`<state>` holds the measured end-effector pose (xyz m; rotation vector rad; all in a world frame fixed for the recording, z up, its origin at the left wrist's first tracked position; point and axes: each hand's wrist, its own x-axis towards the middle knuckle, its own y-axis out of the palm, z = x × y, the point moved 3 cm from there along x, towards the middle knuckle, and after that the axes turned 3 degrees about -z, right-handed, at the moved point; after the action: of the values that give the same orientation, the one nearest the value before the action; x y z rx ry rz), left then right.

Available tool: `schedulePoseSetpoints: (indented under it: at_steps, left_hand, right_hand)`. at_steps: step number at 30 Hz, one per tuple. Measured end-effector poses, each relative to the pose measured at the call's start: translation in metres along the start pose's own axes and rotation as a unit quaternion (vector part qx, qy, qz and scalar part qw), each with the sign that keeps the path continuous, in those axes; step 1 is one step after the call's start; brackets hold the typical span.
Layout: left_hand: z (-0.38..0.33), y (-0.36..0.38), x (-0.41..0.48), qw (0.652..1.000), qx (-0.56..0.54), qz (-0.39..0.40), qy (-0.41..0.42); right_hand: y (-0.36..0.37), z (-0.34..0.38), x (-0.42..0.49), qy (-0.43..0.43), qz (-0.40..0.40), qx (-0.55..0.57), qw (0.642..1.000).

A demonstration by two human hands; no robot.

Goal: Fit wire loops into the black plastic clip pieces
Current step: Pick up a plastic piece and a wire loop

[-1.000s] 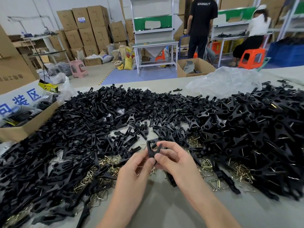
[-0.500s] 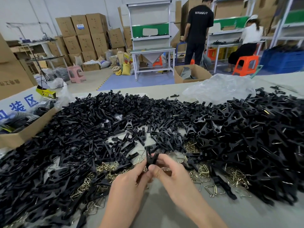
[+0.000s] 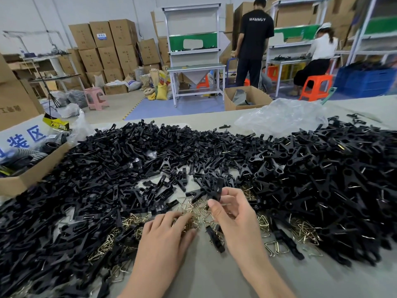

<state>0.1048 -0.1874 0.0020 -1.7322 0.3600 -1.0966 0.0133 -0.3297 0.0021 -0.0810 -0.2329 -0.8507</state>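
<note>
— Where is the piece in hand?

— The black plastic clip piece [image 3: 217, 189] is held up off the worktop, over the middle of its near half. The right hand [image 3: 234, 214] pinches it upright between the thumb and curled fingers.

— Half a second ago both hands were on it.

— Not any more. The left hand [image 3: 165, 235] has let go and dropped to the heap of brass-coloured wire loops [image 3: 197, 209], just below and left of the piece. Its palm faces down and its bent fingers touch the loops. Whether a loop is caught between them I cannot tell.

— And the right hand?

— It keeps the same pinch as before, now alone on the piece.

— What lies round them?

— The wire loops spread along the near side under both hands. Behind them and on both sides, heaps of loose black clip pieces [image 3: 103, 181] run from the left edge to the right edge. Many on the right side have wire showing. Bare grey worktop [image 3: 214, 276] shows at the near edge between the forearms. An open cardboard box [image 3: 28, 177] sits at the left edge, and a crumpled clear plastic bag [image 3: 279, 119] lies near the far edge.

— Beyond the worktop?

— A person in a black T-shirt [image 3: 255, 39] stands with back turned. Another person [image 3: 322, 50] sits on an orange stool [image 3: 315, 87].
</note>
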Motion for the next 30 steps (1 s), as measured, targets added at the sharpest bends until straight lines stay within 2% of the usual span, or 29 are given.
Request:
schedulePoseSetpoints:
  at_steps: [9, 12, 22, 30]
  left_hand:
    - [0.000, 0.002, 0.005, 0.999, -0.038, -0.024, -0.007]
    - [0.003, 0.001, 0.004, 0.995, -0.083, -0.027, -0.047]
    - [0.004, -0.009, 0.003, 0.947, -0.275, -0.070, -0.149]
    - [0.004, -0.012, 0.004, 0.916, -0.362, -0.095, -0.142]
  right_hand:
    - [-0.001, -0.003, 0.002, -0.009, -0.010, -0.038, 0.999]
    - [-0.001, -0.004, 0.003, -0.009, -0.011, -0.043, 0.999]
    - [0.000, -0.001, 0.002, -0.030, -0.021, -0.057, 0.998]
    - [0.001, 0.003, -0.002, -0.061, 0.019, -0.109, 0.992]
